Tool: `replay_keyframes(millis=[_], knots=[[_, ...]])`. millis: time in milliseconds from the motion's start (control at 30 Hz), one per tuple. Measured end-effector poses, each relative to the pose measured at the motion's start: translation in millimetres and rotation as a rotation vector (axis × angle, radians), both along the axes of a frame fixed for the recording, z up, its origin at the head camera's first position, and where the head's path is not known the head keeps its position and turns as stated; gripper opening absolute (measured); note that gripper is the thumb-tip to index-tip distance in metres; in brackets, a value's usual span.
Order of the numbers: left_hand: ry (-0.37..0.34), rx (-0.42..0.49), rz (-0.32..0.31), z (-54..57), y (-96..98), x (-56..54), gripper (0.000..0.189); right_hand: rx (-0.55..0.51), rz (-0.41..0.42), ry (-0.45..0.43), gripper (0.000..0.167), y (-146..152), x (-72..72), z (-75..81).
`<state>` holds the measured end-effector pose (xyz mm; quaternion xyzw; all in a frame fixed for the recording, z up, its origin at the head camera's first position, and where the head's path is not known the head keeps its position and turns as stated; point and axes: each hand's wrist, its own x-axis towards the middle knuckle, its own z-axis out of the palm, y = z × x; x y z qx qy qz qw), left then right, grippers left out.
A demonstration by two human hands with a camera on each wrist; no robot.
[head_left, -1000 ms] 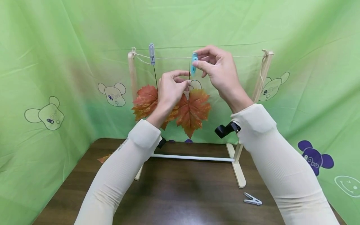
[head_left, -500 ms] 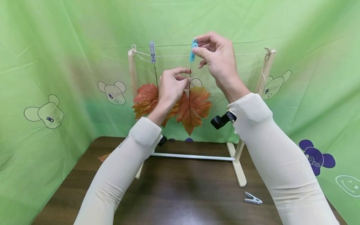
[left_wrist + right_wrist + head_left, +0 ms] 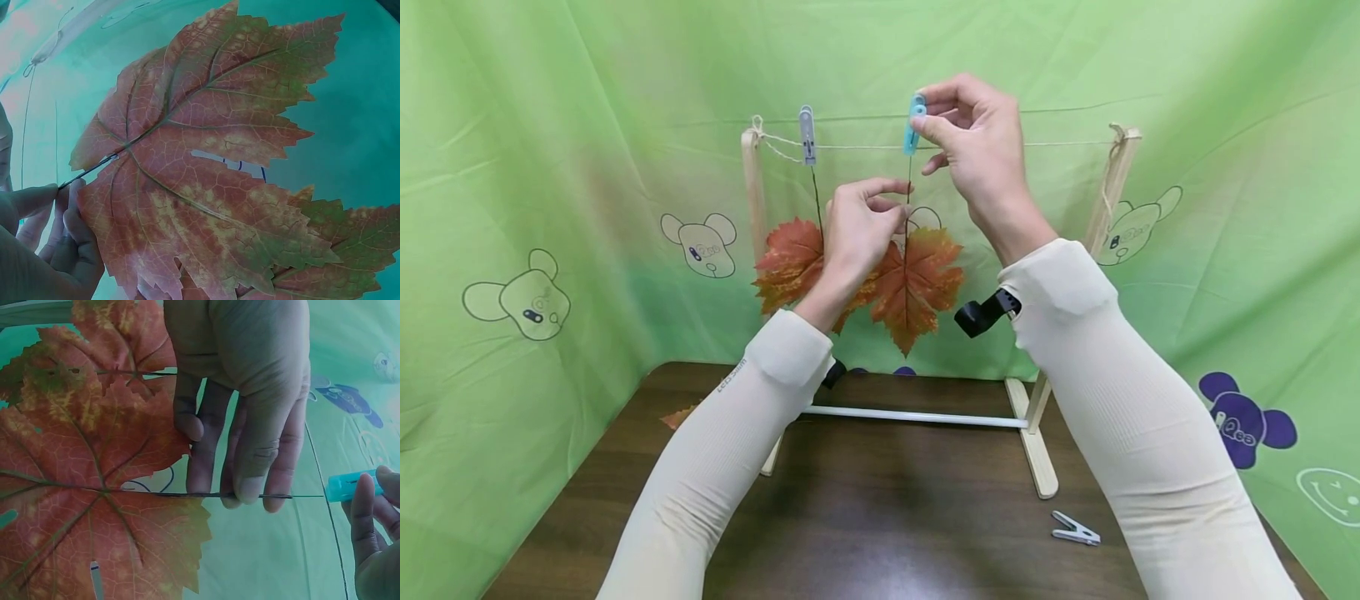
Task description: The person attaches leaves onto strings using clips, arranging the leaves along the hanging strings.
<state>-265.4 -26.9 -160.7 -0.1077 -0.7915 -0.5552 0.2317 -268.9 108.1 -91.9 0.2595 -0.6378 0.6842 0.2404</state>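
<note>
My left hand (image 3: 867,227) pinches the thin dark stem of an orange-red maple leaf (image 3: 916,283), which hangs below the fingers. Above it, my right hand (image 3: 983,137) holds a turquoise clothespin (image 3: 914,125) between thumb and fingers, at the string (image 3: 857,147). The stem's upper end meets the clothespin's lower tip; the right wrist view shows the stem (image 3: 306,496) running into it. To the left, a grey clothespin (image 3: 807,135) sits on the string with a second maple leaf (image 3: 790,258) hanging under it, partly behind my left hand.
Wooden posts (image 3: 1112,187) hold the string at both ends, joined low down by a white rod (image 3: 917,417). A light grey clothespin (image 3: 1075,528) lies on the brown table (image 3: 865,517) at right. Another leaf (image 3: 677,417) shows beside the left sleeve.
My right hand has moved up with the turquoise clothespin, from beside the stem to the string above the stem's tip. My left hand has stayed nearly in place, pinching the stem.
</note>
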Motion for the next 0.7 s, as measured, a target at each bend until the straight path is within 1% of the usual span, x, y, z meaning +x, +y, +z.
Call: replay_keyframes(millis=[167, 333, 500, 700], knots=[[0.007, -0.022, 0.017, 0.5, 0.1, -0.3, 0.025, 0.01, -0.018, -0.025, 0.014, -1.2, -2.1, 0.4], [0.006, -0.008, 0.013, -0.2, -0.4, -1.2, 0.025, 0.035, -0.028, -0.056, 0.013, -1.6, -3.3, 3.2], [-0.002, 0.006, 0.013, -0.7, -0.9, -2.0, 0.026, 0.058, -0.022, -0.089, 0.013, -0.6, -3.6, 4.3], [0.0, 0.012, 0.012, 0.5, -0.3, -2.3, 0.026, 0.068, -0.008, -0.101, 0.013, 0.9, -4.4, 3.3]])
